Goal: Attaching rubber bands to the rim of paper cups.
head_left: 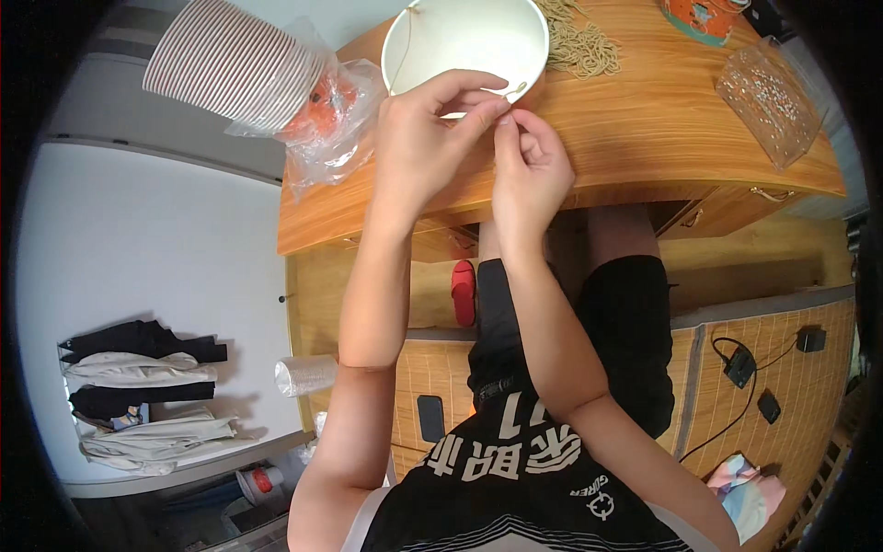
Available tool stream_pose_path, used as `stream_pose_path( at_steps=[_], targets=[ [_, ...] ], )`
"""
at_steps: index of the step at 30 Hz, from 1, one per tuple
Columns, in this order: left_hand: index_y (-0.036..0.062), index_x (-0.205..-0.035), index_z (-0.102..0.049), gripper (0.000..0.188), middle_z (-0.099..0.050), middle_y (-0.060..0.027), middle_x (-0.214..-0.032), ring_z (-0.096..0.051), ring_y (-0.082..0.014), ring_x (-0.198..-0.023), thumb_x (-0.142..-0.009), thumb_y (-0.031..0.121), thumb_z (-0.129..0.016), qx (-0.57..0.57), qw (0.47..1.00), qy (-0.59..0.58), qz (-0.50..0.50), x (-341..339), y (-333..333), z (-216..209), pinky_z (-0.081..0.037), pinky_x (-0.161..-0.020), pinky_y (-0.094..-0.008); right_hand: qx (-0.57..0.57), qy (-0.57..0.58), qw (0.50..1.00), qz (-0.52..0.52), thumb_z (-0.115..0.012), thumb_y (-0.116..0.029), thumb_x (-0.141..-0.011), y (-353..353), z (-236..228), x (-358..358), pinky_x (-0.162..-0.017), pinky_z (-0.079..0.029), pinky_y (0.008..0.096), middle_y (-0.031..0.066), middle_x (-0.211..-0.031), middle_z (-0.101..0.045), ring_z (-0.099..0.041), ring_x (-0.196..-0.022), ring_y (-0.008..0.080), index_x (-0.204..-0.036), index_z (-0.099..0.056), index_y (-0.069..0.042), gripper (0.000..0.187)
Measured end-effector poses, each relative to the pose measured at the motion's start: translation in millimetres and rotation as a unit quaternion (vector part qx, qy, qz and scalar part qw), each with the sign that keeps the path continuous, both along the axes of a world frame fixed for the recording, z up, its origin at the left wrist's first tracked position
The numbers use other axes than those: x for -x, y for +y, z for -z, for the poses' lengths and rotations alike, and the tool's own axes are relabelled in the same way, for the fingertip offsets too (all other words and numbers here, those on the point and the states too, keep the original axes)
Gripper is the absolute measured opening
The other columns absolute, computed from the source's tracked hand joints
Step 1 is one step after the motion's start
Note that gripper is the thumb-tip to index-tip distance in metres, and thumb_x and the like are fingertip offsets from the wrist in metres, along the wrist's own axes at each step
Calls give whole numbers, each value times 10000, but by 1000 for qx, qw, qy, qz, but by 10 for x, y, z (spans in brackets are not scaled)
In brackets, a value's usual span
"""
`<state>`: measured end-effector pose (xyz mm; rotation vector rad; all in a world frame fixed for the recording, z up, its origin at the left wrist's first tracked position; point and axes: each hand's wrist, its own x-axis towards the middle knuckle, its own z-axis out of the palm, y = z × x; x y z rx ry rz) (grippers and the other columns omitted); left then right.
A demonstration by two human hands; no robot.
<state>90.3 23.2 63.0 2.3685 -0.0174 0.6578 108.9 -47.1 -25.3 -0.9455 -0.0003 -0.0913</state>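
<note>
A person seated at a wooden bench works with both hands at the near rim of a white paper bowl, which stands on the bench top just beyond the hands. The left hand and the right hand meet at that rim, fingertips pressed together on a thin pale string or band — too fine to make out clearly — which seems to run up along the bowl's inner left wall. The left hand's fingers are pinched on it; the right hand's fingers are closed beside them, though whether they grip the same strand cannot be told. The bowl's near edge is partly hidden behind the knuckles.

Just right of the bowl lies a loose heap of tan strings, cut off by the top of the frame. Further right of the bowl sits a clear plastic box of small speckled bits, and above it an orange patterned object — only its lower part shows. Left of the bowl, at the bench's corner, a tall stack of paper bowls lies tilted in a crumpled clear plastic bag with something orange inside.

Below the bowl, under the bench, a red slipper shows between the forearms, and the person's black shorts and printed shirt fill the lower frame.
</note>
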Motion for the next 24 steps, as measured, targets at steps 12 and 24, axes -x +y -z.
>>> stream_pose_path(
  at_steps=[12, 24],
  targets=[
    [47, -995, -733, 176, -741, -95, -862, -735, -181, -786, -822, 81, -735, 1, 998, -55, -44, -50, 27, -45, -571, -660, -273, -107, 45, 979, -168, -585, -121, -947, -150, -137, 11, -676, -410, 217, 21, -924, -628, -519, -798, 53, -1014, -604, -21, 121],
    [20, -944, -711, 162, -718, -86, -793, -675, -163, -713, -786, 32, -743, 15, 979, -73, -189, 448, -264, 65, -521, -656, -274, -252, 191, 865, -390, -620, -91, -932, -474, -175, 142, -741, -425, 247, 39, -1020, -643, -530, -820, 83, -1151, -567, -37, 232]
  ],
)
